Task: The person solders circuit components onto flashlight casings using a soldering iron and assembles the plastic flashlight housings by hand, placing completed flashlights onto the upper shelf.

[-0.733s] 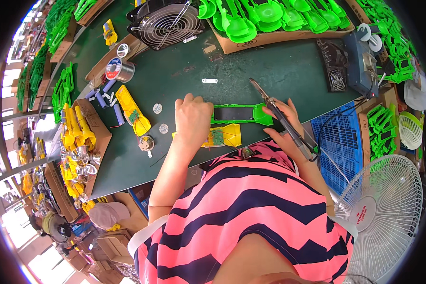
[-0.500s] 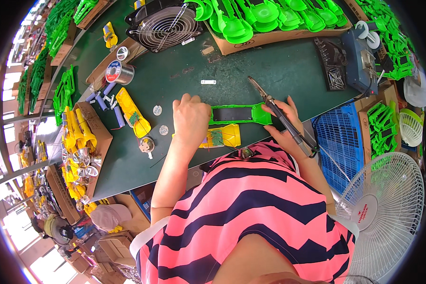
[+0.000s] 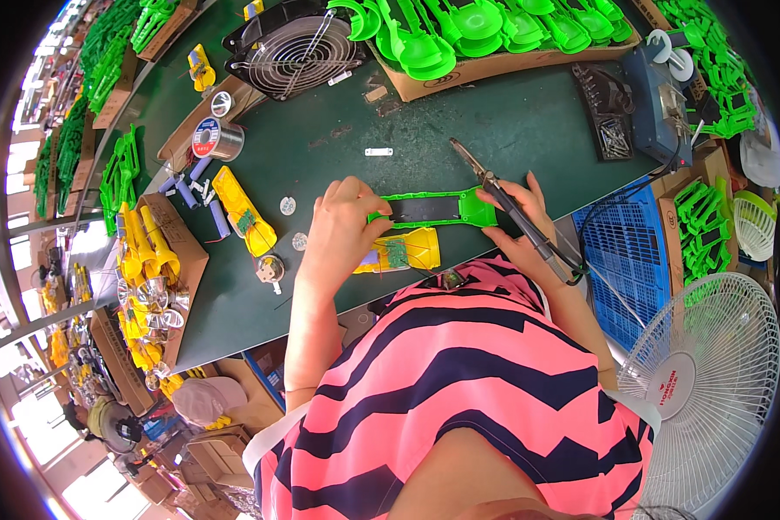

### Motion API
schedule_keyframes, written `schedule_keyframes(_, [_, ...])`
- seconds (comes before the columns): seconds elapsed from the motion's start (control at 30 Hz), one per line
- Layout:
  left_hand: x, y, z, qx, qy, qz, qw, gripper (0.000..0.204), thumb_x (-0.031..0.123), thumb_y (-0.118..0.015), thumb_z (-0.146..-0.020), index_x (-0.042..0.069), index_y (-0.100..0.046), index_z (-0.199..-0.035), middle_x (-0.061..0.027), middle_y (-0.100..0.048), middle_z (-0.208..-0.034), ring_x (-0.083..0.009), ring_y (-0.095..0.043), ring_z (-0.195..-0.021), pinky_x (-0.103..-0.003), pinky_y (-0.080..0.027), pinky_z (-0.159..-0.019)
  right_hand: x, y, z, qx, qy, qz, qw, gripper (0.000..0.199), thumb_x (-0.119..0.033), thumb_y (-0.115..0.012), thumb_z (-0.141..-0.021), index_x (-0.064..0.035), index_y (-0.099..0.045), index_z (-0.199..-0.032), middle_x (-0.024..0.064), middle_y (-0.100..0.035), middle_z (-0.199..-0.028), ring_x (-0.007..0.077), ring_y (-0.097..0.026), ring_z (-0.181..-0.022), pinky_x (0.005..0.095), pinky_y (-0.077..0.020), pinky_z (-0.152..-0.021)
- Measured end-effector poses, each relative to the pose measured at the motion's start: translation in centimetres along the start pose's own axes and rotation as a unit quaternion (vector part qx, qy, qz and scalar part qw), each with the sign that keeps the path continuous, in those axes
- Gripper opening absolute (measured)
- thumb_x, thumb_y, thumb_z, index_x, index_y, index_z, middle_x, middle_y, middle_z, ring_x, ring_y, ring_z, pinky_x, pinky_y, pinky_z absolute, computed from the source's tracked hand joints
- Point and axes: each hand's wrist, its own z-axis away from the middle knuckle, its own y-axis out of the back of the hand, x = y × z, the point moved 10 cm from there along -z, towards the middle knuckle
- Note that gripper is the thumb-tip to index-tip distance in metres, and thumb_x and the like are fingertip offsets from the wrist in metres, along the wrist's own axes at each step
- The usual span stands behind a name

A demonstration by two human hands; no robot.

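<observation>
In front of me lies a long green plastic housing [image 3: 477, 209] with a dark panel along its middle. My left hand [image 3: 336, 227] is closed at its left end, thumb and fingers gripping the edge. A soldering iron [image 3: 520, 215] rests in my right hand [image 3: 530, 232], its tip pointing away from me to the upper left. The thumb and fingers of that hand are also close to the housing's right end. Just nearer to me than the green housing is a yellow housing [image 3: 424, 248] with a small green circuit board and thin wires, partly covered by my left hand.
A white strip [image 3: 379, 152] lies beyond the housing. To the left are another yellow housing [image 3: 243, 208], a solder spool [image 3: 219, 139] and purple cylindrical cells [image 3: 186, 192]. A black fan [image 3: 296, 61], a carton of green parts [image 3: 503, 74] and a screw tray [image 3: 614, 143] stand farther back.
My left hand has turned and shifted slightly left, so its thumb and fingers now show at the housing's end. The right hand and soldering iron have hardly moved.
</observation>
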Motion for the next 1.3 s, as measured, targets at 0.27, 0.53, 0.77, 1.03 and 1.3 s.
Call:
schedule_keyframes(0.27, [-0.8, -1.9, 0.3, -0.009, 0.011, -0.184, 0.983, 0.004, 0.004, -0.057, -0.070, 0.007, -0.057, -0.074, -0.0079, -0.048, -0.073, -0.0248, -0.049, -0.076, -0.034, -0.037, -0.065, -3.3, 2.0, 0.7, 0.090, 0.148, -0.011, 0.985, 0.027, -0.009, -0.067, -0.072, -0.0001, -0.055, -0.095, 0.0132, -0.060, -0.087, 0.0210, -0.062, -0.070, 0.0411, -0.0436, -0.083])
schedule_keyframes(0.53, [-1.2, -2.1, 0.4, -0.008, 0.024, -0.143, 0.989, 0.004, 0.004, -0.056, -0.071, 0.005, -0.055, -0.075, -0.0091, -0.047, -0.076, -0.0263, -0.049, -0.078, -0.036, -0.038, -0.067, 3.3, -4.4, -1.6, 0.053, -0.245, -0.451, 0.857, 0.015, -0.004, -0.058, -0.079, 0.0035, -0.053, -0.091, 0.0070, -0.058, -0.070, 0.0098, -0.056, -0.059, 0.0208, -0.0454, -0.050])
schedule_keyframes(0.77, [-1.4, -2.4, 0.3, -0.022, 0.032, -0.154, 0.987, 0.002, 0.005, -0.056, -0.073, 0.006, -0.055, -0.075, -0.0096, -0.046, -0.077, -0.0262, -0.048, -0.080, -0.036, -0.039, -0.068, 3.1, -5.1, -2.0, 0.023, -0.260, -0.413, 0.873, 0.013, -0.006, -0.059, -0.079, 0.0025, -0.055, -0.087, 0.0057, -0.058, -0.070, 0.0088, -0.056, -0.058, 0.0188, -0.0399, -0.046])
schedule_keyframes(1.03, [-1.5, -2.6, 0.4, -0.021, 0.020, -0.165, 0.986, 0.001, 0.007, -0.055, -0.074, 0.006, -0.055, -0.074, -0.0098, -0.046, -0.076, -0.0261, -0.048, -0.078, -0.036, -0.039, -0.067, 2.8, -5.0, -2.0, 0.018, -0.251, -0.382, 0.889, 0.013, -0.005, -0.060, -0.078, 0.0028, -0.055, -0.088, 0.0059, -0.059, -0.071, 0.0088, -0.057, -0.059, 0.0185, -0.0399, -0.046])
schedule_keyframes(1.3, [-1.2, -2.7, 0.2, -0.021, 0.011, -0.183, 0.983, 0.002, 0.007, -0.055, -0.073, 0.006, -0.056, -0.072, -0.0096, -0.046, -0.074, -0.0258, -0.048, -0.077, -0.036, -0.039, -0.066, 2.7, -2.6, -1.4, 0.073, -0.194, -0.406, 0.890, 0.016, -0.003, -0.057, -0.079, 0.0038, -0.053, -0.093, 0.0091, -0.060, -0.077, 0.0104, -0.057, -0.061, 0.0193, -0.0432, -0.049])
